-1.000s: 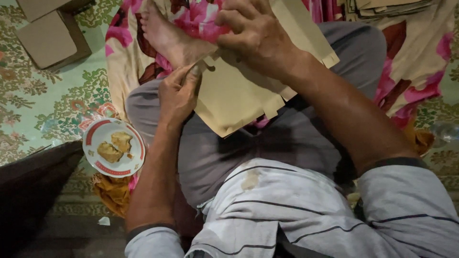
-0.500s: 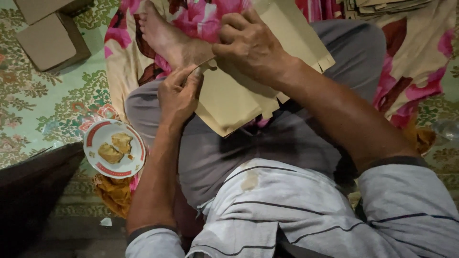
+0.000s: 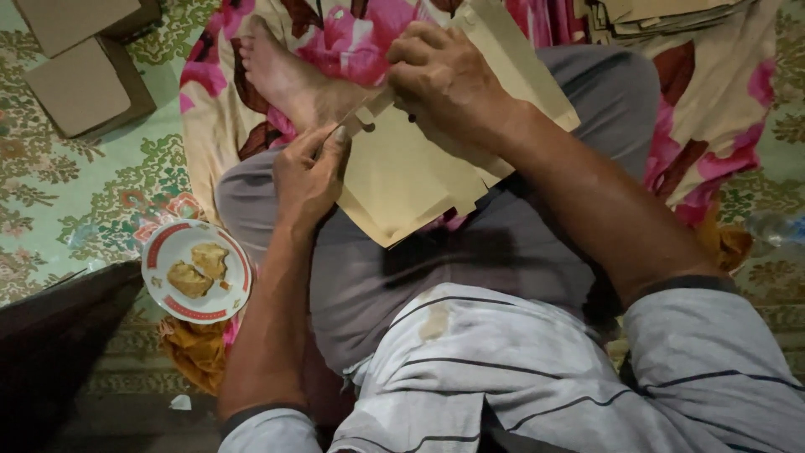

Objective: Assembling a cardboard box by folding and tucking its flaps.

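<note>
A flat tan cardboard sheet (image 3: pixel 411 180) with cut flaps lies across my lap, over my crossed legs in grey trousers. My left hand (image 3: pixel 309 172) pinches its left edge, thumb up near a small tab. My right hand (image 3: pixel 444 84) presses down on the sheet's upper part, fingers curled over a fold near the top left corner. My bare foot (image 3: pixel 289 80) lies just beyond the sheet on a pink flowered cloth.
A white plate with a red rim (image 3: pixel 161 256) holding two fried pieces sits on the patterned floor mat at my left. Folded brown boxes (image 3: pixel 80 84) lie at the top left. A stack of flat cardboard (image 3: pixel 671 13) sits at the top right. A dark object (image 3: pixel 50 352) fills the lower left.
My right hand has slid a little left and down along the sheet's top fold. The left hand keeps its grip on the edge with the thumb raised slightly.
</note>
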